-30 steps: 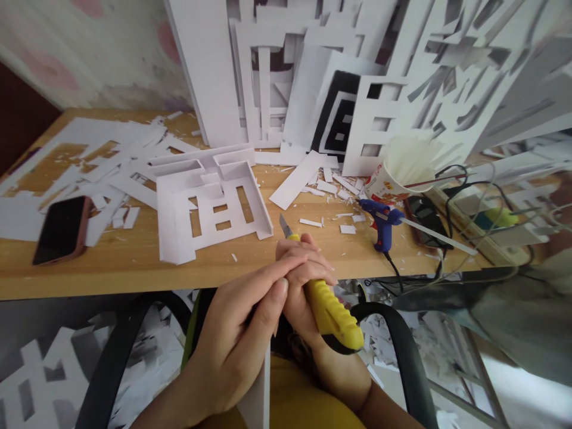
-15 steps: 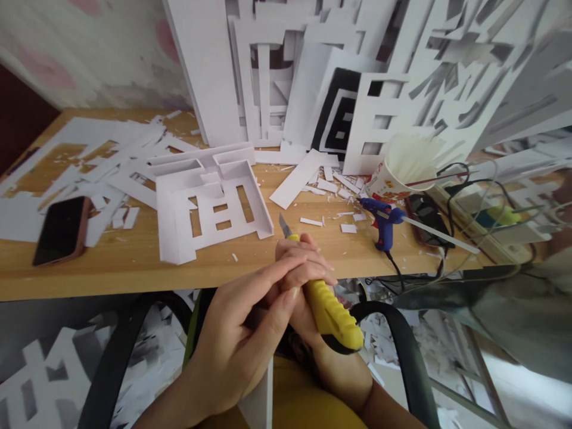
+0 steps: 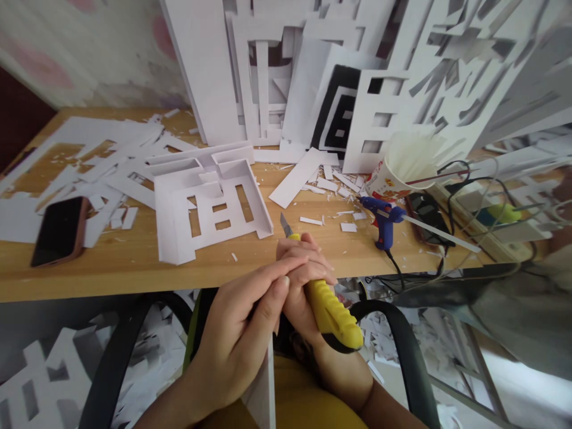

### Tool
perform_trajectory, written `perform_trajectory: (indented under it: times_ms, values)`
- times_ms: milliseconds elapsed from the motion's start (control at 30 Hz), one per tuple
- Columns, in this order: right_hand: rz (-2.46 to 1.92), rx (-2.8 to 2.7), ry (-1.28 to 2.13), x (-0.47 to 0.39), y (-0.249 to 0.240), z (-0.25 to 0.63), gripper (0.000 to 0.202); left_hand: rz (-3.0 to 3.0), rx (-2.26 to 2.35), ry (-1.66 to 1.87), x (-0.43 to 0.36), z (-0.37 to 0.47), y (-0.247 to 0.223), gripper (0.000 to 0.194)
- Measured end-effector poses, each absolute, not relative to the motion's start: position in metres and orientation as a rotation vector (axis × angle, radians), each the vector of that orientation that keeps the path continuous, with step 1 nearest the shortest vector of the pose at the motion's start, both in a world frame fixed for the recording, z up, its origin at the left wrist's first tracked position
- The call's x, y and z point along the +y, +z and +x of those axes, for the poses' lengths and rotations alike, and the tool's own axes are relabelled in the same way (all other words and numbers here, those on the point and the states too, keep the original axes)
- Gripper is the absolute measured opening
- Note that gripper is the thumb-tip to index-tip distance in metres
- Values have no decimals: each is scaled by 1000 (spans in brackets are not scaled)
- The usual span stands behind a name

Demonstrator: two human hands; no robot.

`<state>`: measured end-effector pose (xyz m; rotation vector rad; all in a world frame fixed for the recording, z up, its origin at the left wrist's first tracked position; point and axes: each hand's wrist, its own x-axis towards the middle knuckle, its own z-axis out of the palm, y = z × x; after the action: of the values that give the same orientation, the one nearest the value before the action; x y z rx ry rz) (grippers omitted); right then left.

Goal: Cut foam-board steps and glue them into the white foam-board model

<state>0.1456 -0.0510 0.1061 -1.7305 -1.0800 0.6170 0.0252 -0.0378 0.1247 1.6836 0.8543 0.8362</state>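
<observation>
A yellow utility knife point(image 3: 335, 316) is in my right hand point(image 3: 306, 286), its grey blade pointing up and left past the fingers. My left hand point(image 3: 241, 333) rests against the right one, its thumb and fingers closed together; whatever may be between them is hidden. The edge of a white board point(image 3: 264, 387) shows below my hands, near my lap. On the table, left of the blade, lies a white foam-board model piece point(image 3: 210, 208) with raised walls and rectangular openings.
A blue glue gun point(image 3: 383, 220) lies right, near a paper cup point(image 3: 388, 173) of glue sticks. A phone point(image 3: 60, 231) sits left beside cut scraps point(image 3: 102, 161). White boards point(image 3: 205, 71) lean behind. Chair armrests point(image 3: 402, 351) flank my arms.
My left thumb has shifted slightly left, away from the right hand's fingers. The right hand keeps the knife almost still.
</observation>
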Motion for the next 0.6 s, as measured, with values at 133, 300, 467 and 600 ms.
perform_trajectory:
  times_ms: [133,300,467,600]
  values:
    - [-1263,-904,1025,-44,109,145,26,1604,850,837,-37,26,122,27]
    - [-1045,-718,1201,-41,113,147,22,1534,908,880,-36,28,119,26]
    - [-874,-391,1355,-41,111,145,31,1538,936,875,-36,27,118,25]
    - [-577,24,1434,-44,99,145,44,1652,996,936,-31,26,112,20]
